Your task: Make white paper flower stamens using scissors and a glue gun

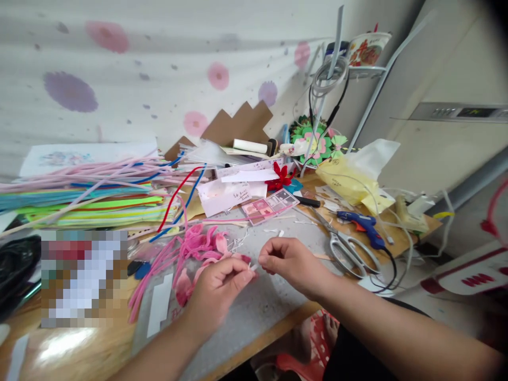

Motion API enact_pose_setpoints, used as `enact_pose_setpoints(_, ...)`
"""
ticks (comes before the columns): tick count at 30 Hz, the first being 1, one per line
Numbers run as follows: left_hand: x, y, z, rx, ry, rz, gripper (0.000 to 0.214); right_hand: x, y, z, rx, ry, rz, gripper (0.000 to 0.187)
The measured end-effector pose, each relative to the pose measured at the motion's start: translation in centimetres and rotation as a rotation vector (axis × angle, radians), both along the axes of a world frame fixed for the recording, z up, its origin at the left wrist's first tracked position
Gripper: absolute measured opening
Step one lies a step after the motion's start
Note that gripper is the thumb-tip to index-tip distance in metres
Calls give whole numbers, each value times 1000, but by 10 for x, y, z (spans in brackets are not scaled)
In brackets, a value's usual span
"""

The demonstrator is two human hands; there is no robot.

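Note:
Over the grey work mat (273, 312), my left hand (212, 291) pinches a small white strip (254, 268) between thumb and fingertips. A dark pink fuzzy tip shows just behind those fingers. My right hand (291, 264) is closed in a pinch a little to the right, its fingertips near the strip; what it holds, if anything, is too small to make out. Pink chenille stems (196, 241), some bent into loops, lie behind and left of my left hand. A shaded pink petal shape (183, 287) rests beside my left wrist.
Scissors (351, 248) and a blue glue gun (361, 225) with its cord lie on the right. Bundles of coloured chenille stems (91, 203) fill the left back. A pink palette (260, 208), red flower (280, 177) and yellow packet (349, 177) are farther back.

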State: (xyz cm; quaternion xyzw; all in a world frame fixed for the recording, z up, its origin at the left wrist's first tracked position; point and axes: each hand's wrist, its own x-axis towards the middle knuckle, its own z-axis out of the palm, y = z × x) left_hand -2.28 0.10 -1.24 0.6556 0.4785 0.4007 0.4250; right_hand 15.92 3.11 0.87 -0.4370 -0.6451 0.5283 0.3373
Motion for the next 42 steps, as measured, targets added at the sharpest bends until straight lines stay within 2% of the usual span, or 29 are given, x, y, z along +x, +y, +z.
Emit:
enact_pose_setpoints(4,-1,0,3,27,71,9,19,1,-2,-4,38,-123,-10,12)
enact_pose_setpoints(7,-1,0,5,51,91,25,19,21,2,-1,98,-237,-71,11)
enact_pose_setpoints(9,-1,0,6,50,84,47,18,53,9,5,166,-350,-182,10)
enact_pose_setpoints(12,-1,1,6,42,57,69,19,124,21,14,241,-552,-492,8)
enact_pose_setpoints(15,-1,1,6,36,30,91,20,194,32,8,169,-730,-800,12)
enact_pose_setpoints(17,-1,2,6,24,13,99,20,224,38,-4,94,-780,-878,17)
enact_pose_setpoints(20,-1,2,6,12,-19,104,19,242,44,-25,-11,-760,-901,18)
enact_pose_setpoints(23,-2,2,8,5,-45,106,17,241,43,-33,-86,-643,-915,18)
enact_pose_setpoints(28,-1,0,11,-7,-106,115,16,215,25,-14,-48,-229,-893,16)
enact_pose_setpoints(30,-1,-1,12,-21,-133,112,16,191,15,-4,-12,-57,-818,29)
enact_pose_setpoints(32,-2,-1,11,-15,-153,118,16,161,5,3,-7,71,-714,32)
enact_pose_setpoints(35,-3,-1,12,7,-157,140,15,114,-7,9,-108,265,-512,34)
enact_pose_setpoints(37,-4,-2,13,8,-153,150,14,90,-12,10,-200,311,-425,34)
enact_pose_setpoints(40,-4,-2,14,-1,-140,156,15,70,-15,7,-271,334,-380,26)
enact_pose_setpoints(42,-5,-1,14,8,-125,156,16,66,-17,2,-274,405,-328,28)
